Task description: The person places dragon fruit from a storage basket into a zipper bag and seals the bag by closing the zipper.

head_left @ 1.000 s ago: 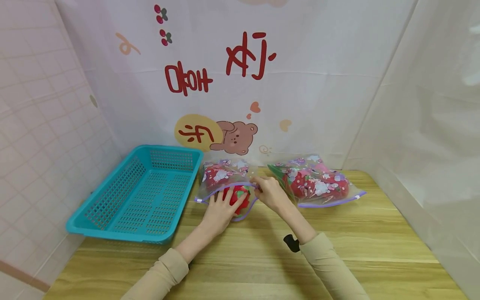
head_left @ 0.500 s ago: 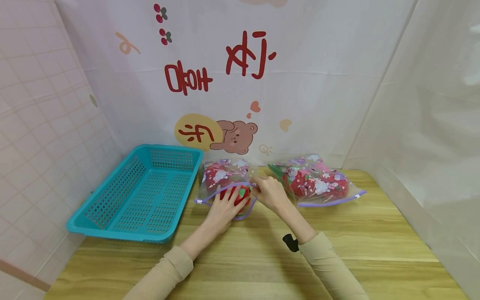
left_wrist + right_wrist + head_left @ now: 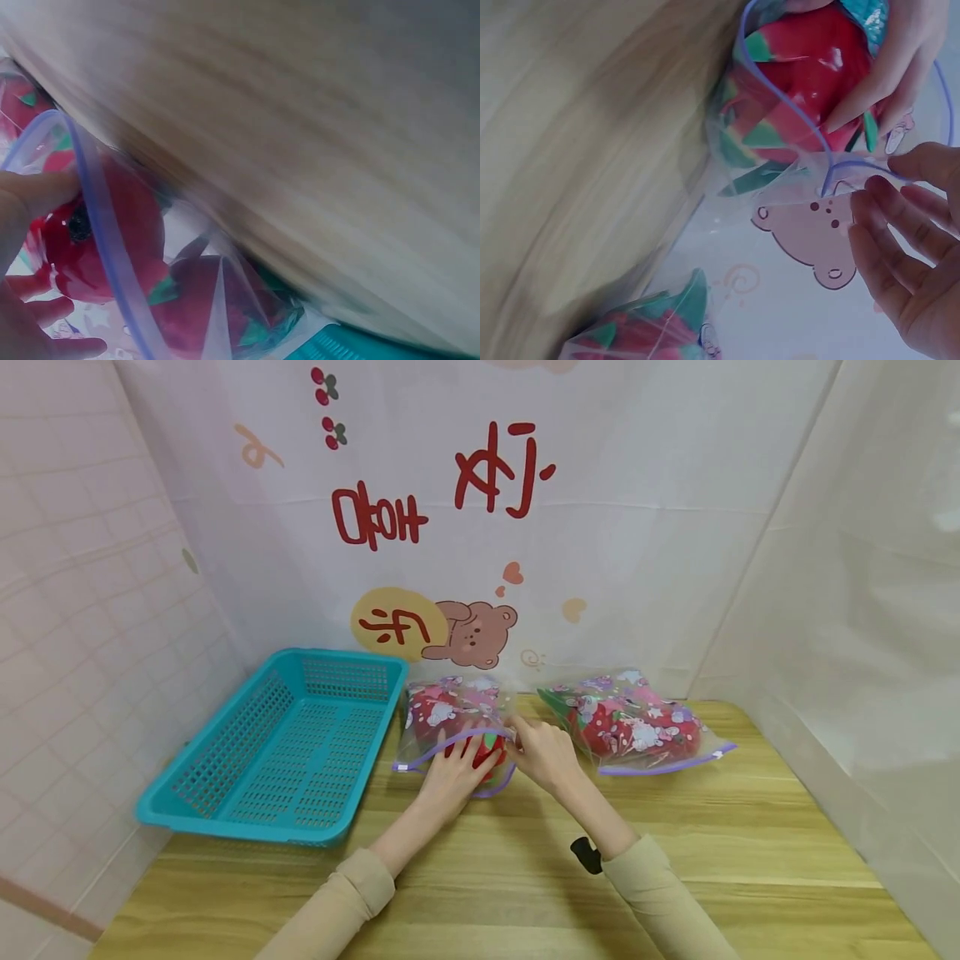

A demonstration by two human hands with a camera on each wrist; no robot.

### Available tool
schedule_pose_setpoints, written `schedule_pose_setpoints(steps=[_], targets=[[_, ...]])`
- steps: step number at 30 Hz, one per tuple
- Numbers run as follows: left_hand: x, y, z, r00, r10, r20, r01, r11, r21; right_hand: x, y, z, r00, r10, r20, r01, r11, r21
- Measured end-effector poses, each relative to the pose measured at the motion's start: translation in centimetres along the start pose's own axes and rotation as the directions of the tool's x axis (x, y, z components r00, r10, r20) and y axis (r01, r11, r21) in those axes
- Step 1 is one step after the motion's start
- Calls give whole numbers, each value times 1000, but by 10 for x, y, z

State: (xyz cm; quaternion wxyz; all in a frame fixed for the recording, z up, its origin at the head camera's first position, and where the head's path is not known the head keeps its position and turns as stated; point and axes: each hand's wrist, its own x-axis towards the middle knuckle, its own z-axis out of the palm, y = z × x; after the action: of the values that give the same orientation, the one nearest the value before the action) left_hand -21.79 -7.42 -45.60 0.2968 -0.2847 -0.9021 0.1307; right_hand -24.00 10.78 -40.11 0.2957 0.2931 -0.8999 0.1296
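A clear printed zip bag (image 3: pixel 448 706) with a purple rim lies on the wooden table (image 3: pixel 525 877), its mouth towards me. My left hand (image 3: pixel 450 770) presses with straight fingers on a red and green plush toy (image 3: pixel 480 752) at the bag's mouth. The left wrist view has those fingers (image 3: pixel 30 195) against the toy (image 3: pixel 112 225) inside the purple rim (image 3: pixel 105 247). My right hand (image 3: pixel 542 750) pinches the upper rim at the mouth's right corner. In the right wrist view its fingers (image 3: pixel 900 240) curl at the rim (image 3: pixel 832 180) beside the toy (image 3: pixel 802 60).
A second filled zip bag (image 3: pixel 637 722) lies to the right at the back of the table. A turquoise perforated basket (image 3: pixel 225 793) stands at the left. A printed sheet (image 3: pixel 480 527) hangs behind, and plastic walls close both sides.
My left hand has slid forward, and the red toy sits deeper in the bag's mouth. The right hand has stayed on the rim.
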Motion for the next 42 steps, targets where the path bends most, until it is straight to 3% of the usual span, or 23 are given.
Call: schedule_pose_setpoints(steps=[7,28,35,42], targets=[[-3,1,-4,999,38,16,-38,999,12,-7,4,3,1000,-18,-5,18,1000,20],[12,1,6,996,-56,62,58,998,-28,-5,-1,-2,999,-10,38,5,993,119],[7,0,7,1000,-28,-8,28,1000,-10,-7,1,-1,1000,20,10,-21,995,100],[7,0,7,1000,0,-20,1,1000,24,-7,3,1,1000,0,13,-1,994,111]])
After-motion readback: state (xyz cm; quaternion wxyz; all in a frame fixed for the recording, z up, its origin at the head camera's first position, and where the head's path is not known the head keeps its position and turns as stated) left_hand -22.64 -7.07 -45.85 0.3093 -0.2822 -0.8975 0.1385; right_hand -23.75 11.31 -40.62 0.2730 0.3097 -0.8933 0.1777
